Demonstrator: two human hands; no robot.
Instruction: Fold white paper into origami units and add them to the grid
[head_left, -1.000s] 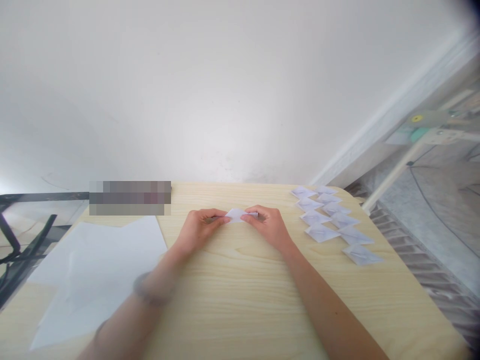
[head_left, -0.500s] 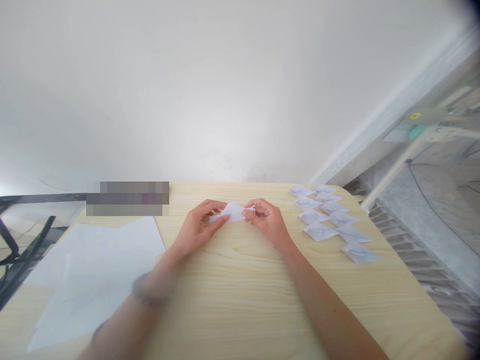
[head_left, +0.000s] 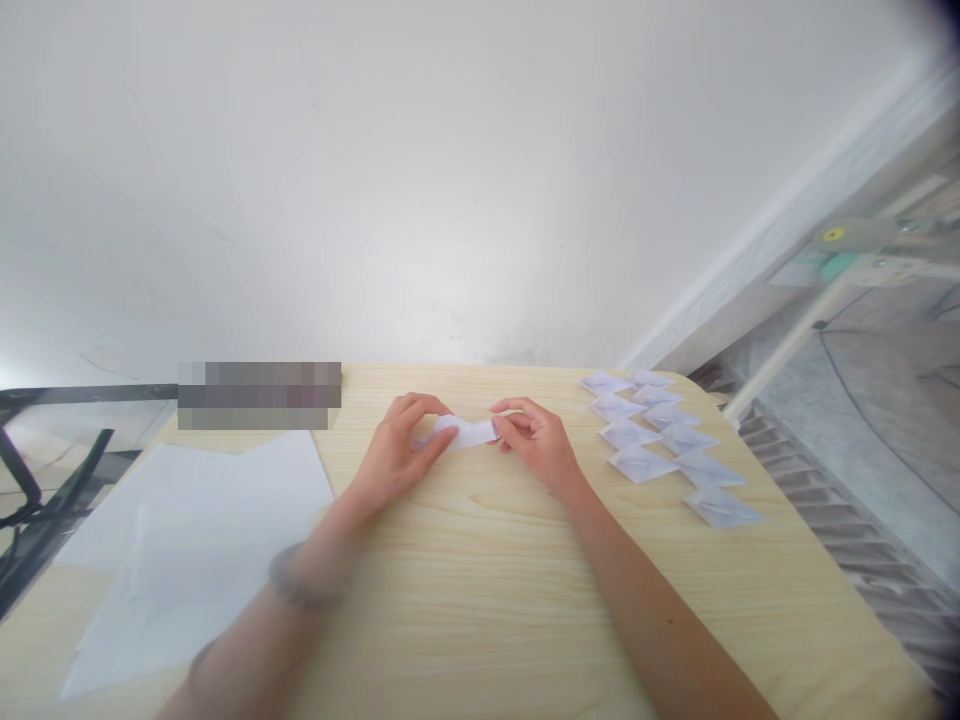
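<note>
A small folded piece of white paper (head_left: 472,433) is held between my two hands just above or on the table, around the middle. My left hand (head_left: 401,447) pinches its left end, thumb in front and fingers behind. At the right end, my right hand (head_left: 534,440) grips the edge between thumb and fingertips. To the right of my hands lie several folded paper diamonds (head_left: 641,462) in two staggered columns. Sheets of white paper (head_left: 202,540) lie flat to the left, partly behind my left forearm.
The pale wooden table (head_left: 465,600) meets a white wall (head_left: 450,200) at the back. A blurred-out patch (head_left: 259,395) covers something at the back left. Black metal bars (head_left: 56,540) stand beyond the left edge; a pale pole (head_left: 784,345) is beyond the right edge.
The paper's raised peak in the middle has gone down, and the piece now looks like a narrow strip. Both hands stay in nearly the same place.
</note>
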